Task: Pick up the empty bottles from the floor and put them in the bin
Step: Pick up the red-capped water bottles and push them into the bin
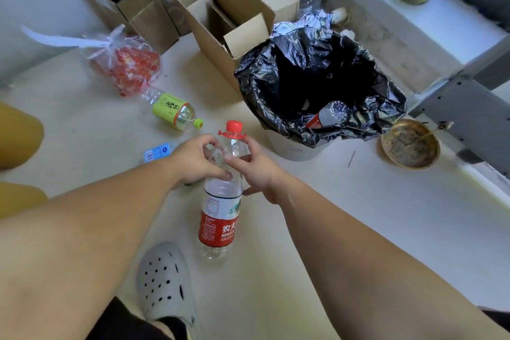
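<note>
A clear bottle with a red label (pixel 220 210) and a red cap is held upright above the pale floor (pixel 358 215), near the middle of the scene. It is gripped on its upper body by both hands. The left hand (pixel 197 161) is closed around the left side of the shoulder, with the thumb pressed against the front of the bottle just above the label. The right hand (pixel 255 168) is set against the right side, its forefinger laid across the clear plastic and its thumb tucked under at the label's top edge. The neck and cap rise free above both sets of fingers, and the labelled lower half hangs below them.

To the far right of the bottle, a bin (pixel 298 146) lined with a black bag (pixel 317 77) is seen, and a second bottle with a red label (pixel 328 116) lies inside it. On the floor to the far left, a bottle with a green label (pixel 172 110) is lying on its side, and a bottle with a blue label (pixel 157 152) is partly hidden behind the left hand. A clear bag of red caps (pixel 129 66) lies farther left, with cardboard boxes (pixel 209 8) behind it. A grey clog (pixel 165 281) is seen near the bottom edge.
</note>
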